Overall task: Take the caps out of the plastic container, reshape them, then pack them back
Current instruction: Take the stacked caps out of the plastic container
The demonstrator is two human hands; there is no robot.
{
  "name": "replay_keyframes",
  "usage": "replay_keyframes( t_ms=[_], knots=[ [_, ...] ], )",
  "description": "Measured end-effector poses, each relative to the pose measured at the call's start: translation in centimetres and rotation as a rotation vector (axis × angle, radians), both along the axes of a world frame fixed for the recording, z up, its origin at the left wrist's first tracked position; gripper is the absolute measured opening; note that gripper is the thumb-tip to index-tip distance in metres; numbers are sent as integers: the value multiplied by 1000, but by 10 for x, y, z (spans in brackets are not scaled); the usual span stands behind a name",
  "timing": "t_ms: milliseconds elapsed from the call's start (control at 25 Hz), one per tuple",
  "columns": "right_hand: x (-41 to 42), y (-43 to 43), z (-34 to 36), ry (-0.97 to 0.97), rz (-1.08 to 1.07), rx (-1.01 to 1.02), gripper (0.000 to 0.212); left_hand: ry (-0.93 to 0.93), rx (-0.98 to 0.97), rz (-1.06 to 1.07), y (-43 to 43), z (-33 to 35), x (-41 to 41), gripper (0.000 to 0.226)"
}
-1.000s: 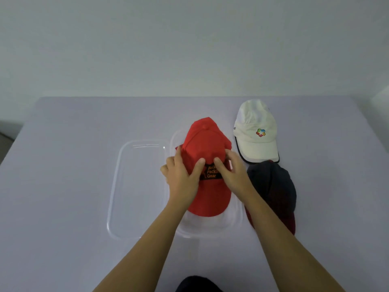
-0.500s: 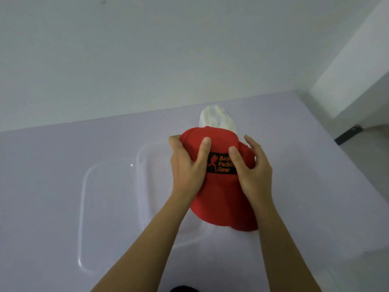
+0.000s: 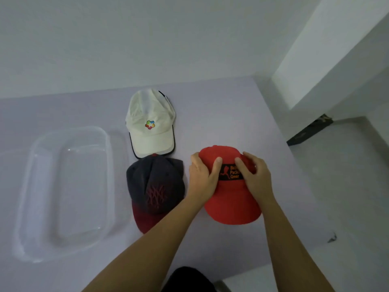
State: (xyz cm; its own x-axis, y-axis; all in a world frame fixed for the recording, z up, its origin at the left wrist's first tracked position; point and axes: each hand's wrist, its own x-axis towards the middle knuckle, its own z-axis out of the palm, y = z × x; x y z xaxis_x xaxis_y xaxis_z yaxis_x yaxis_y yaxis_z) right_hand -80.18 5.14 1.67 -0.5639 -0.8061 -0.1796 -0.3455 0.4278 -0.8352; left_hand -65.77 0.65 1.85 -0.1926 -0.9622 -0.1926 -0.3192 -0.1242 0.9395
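Both hands on a red fabric baseball cap point(image 3: 231, 199) with a black patch lettered in orange, lying on the pale lilac tabletop point(image 3: 221, 114) to the right of the other caps, brim toward the wearer. Left hand point(image 3: 201, 178) curled over the crown's left side, thumb pressed beside the patch; right hand point(image 3: 255, 175) clasped over the right side, fingers narrow and bent against the fabric. Just left of it, a dark grey cap with a maroon brim and red stitched emblem point(image 3: 154, 190); touching that at the far end, a cream cap with a multicoloured logo and dark brim edging point(image 3: 150, 127). Further left, a clear rectangular plastic container point(image 3: 27, 186), with no cap inside
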Motion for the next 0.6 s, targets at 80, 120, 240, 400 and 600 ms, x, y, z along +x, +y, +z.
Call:
replay_keyframes(
  t_ms=[80,120,240,400,600],
  knots=[
    [-24,-7,-21,-4,75,42,50,-21,34,13,0,-19,-20,47],
    [-31,-9,-31,-11,109,65,50,-44,44,14,0,-27,-27,50],
    [-42,-12,-59,9,164,127,52,-140,75,-4,-2,-51,-34,56],
    [-42,-13,-85,47,152,132,53,-222,138,-7,-3,-66,-37,67],
    [-40,-17,-83,116,174,165,55,-287,139,-49,-2,-56,-34,76]
  ],
)
